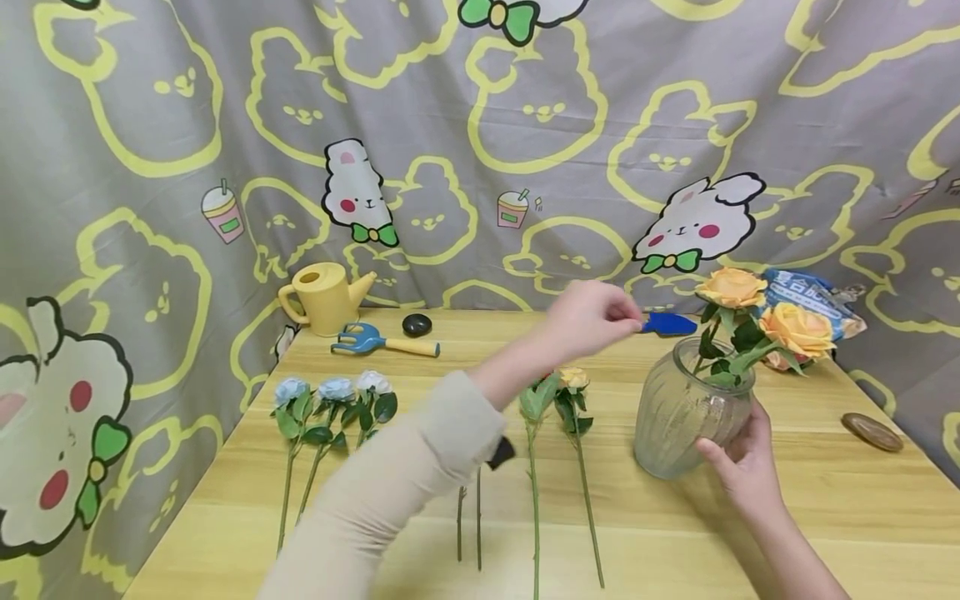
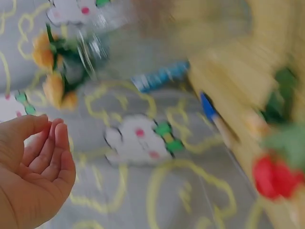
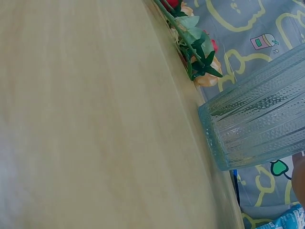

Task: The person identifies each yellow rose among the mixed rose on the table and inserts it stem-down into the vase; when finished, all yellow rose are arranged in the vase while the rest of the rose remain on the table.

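My right hand [image 1: 746, 467] grips the lower side of a ribbed clear glass vase [image 1: 678, 421], thumb in front, fingers mostly hidden behind. The vase leans a little; whether its base touches the table I cannot tell. Two orange-yellow artificial roses [image 1: 797, 328] with green leaves stick out of its mouth. My left hand [image 1: 596, 317] is raised in the air to the left of the roses. Its fingers bend loosely and hold nothing, as the left wrist view also shows for that hand [image 2: 38, 167].
Blue and white roses [image 1: 335, 390] lie left; a yellow-orange rose [image 1: 574, 378] and other stems lie mid-table, partly behind my sleeve. At the back are a yellow watering can [image 1: 324, 300], hand fork [image 1: 367, 340], black stone [image 1: 417, 325], blue trowel [image 1: 670, 323] and blue packet [image 1: 806, 300]. A brown oval [image 1: 872, 432] lies right.
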`<state>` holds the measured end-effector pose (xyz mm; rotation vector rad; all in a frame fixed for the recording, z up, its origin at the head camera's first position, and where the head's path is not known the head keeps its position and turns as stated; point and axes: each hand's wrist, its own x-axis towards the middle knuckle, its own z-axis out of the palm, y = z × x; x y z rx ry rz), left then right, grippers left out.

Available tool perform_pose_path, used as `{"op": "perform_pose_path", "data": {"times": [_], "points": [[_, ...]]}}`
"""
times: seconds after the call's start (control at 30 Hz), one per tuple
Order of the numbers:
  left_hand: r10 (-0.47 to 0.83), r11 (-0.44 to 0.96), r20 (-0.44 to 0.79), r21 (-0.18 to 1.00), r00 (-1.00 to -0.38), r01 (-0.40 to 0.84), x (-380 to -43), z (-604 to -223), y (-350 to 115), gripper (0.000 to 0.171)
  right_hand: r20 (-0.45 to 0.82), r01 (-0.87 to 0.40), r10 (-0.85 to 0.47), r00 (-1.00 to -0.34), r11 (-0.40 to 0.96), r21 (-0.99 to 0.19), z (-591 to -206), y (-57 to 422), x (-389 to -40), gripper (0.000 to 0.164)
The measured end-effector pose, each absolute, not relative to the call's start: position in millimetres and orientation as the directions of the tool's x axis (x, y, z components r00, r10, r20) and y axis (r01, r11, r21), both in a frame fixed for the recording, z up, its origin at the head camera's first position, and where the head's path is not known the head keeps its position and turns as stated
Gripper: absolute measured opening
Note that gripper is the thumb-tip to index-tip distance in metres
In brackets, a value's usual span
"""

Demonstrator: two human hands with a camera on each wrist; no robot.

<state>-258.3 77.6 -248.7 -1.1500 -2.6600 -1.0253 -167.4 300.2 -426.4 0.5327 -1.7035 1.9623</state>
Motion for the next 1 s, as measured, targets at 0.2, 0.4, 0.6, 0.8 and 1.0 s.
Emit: {"op": "perform_pose_path", "data": {"times": [0.2, 0.4, 0.6, 0.8, 1.0], "points": [[0.527, 0.61, 0.169, 0.607, -0.833, 0.509, -275.3, -283.2, 3.3, 0.012, 0.616, -0.621, 0.082, -0.784, -0.127, -0.774, -425.6, 301.1, -166.7, 0.079], [0.457, 0.635, -0.024, 0.709, -0.889, 0.307, -267.5, -336.3, -52.3, 0.007, 0.624, -0.629, 0.087, -0.777, -0.138, -0.765, -426.0, 300.6, -166.5, 0.077], [0.444, 0.664, -0.108, 0.706, -0.89, 0.246, -243.8, -379.0, -74.4, 0.003, 0.581, -0.594, 0.129, -0.804, -0.123, -0.795, -424.7, 299.8, -166.2, 0.078], [0.416, 0.742, -0.118, 0.617, -0.901, 0.262, -229.2, -400.6, -73.4, 0.011, 0.592, -0.603, 0.116, -0.798, -0.13, -0.787, -424.7, 300.1, -167.7, 0.077], [0.396, 0.835, -0.069, 0.441, -0.916, 0.328, -224.8, -405.7, -62.5, 0.03, 0.63, -0.633, 0.074, -0.773, -0.151, -0.759, -425.8, 298.9, -168.6, 0.076]]}}
